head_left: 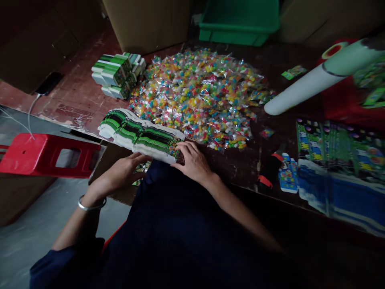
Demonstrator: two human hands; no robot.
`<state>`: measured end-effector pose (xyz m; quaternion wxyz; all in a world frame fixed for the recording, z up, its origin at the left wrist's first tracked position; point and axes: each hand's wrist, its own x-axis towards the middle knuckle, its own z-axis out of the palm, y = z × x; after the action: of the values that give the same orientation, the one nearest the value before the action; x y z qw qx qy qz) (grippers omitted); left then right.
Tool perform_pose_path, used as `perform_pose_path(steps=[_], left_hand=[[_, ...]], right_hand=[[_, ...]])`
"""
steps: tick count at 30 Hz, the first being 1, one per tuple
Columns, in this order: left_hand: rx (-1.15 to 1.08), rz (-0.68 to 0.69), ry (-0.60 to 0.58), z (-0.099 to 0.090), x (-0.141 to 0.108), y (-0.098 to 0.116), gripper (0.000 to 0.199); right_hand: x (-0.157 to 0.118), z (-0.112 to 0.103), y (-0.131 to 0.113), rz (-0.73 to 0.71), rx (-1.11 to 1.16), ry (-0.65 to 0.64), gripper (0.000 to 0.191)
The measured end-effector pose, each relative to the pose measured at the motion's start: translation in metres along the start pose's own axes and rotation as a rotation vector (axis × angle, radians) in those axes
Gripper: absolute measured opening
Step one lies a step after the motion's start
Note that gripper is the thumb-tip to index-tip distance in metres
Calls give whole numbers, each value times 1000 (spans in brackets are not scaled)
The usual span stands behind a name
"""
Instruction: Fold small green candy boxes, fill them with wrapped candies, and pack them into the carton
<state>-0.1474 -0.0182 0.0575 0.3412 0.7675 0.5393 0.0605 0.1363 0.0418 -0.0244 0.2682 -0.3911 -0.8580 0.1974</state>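
Note:
A long row of flattened small cartons (141, 134), green and white with printed faces, lies fanned along the table's near edge. My right hand (192, 160) is closed round the right end of this row, fingers on top and thumb at the near side. My left hand (124, 172) is at the row's near side, fingers stretched towards the right and thumb apart, with nothing seen in it; its fingertips are partly hidden. Just behind the row rises a big heap of clear packets of colourful candies (198, 96).
Bundled cartons (116, 74) are stacked at the back left, near a phone (49, 83) on a cable. A green bin (239, 24) stands behind. To the right are a white tube (309, 86), a black-and-orange tool (270, 170), a blue carton (288, 174) and printed pouches (339, 172). A red stool (45, 154) is left.

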Motion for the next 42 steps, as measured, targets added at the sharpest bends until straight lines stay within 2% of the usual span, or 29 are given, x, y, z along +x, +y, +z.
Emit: perform_pose_path(steps=[6, 12, 17, 20, 22, 25, 28, 30, 32, 34, 37, 39, 42], left_hand=[[-240, -29, -67, 10, 20, 13, 26], [-311, -68, -148, 16, 25, 15, 27], [-368, -76, -193, 12, 24, 16, 27], [-455, -95, -188, 15, 24, 15, 28], [-590, -126, -123, 24, 27, 18, 33], [-995, -182, 27, 44, 39, 30, 45], [-1437, -224, 74, 64, 55, 47, 52], [-1588, -223, 35, 70, 62, 56, 50], [-1644, -186, 11, 71, 66, 61, 46], [-1640, -121, -2, 69, 67, 62, 46], [-1571, -22, -69, 64, 66, 61, 56], [-1508, 13, -114, 61, 64, 60, 54], [-1397, 22, -192, 58, 61, 58, 54]], right_hand=[[-3, -2, 2, -13, -23, -47, 38], [-3, -3, 1, -40, -100, -41, 59], [-7, 2, 0, -27, -81, -13, 42], [-13, -2, 1, -87, -31, 36, 23], [-18, -7, -2, -146, -23, 146, 16], [-31, -17, -13, -221, -56, 342, 22], [-45, -27, -28, -294, -73, 411, 28], [-52, -31, -35, -339, -47, 381, 31], [-54, -36, -38, -330, 33, 312, 33], [-52, -40, -38, -223, 151, 238, 46], [-44, -48, -35, -20, 247, 142, 67], [-38, -53, -33, 30, 256, 87, 62], [-29, -64, -28, 54, 344, 14, 43]])
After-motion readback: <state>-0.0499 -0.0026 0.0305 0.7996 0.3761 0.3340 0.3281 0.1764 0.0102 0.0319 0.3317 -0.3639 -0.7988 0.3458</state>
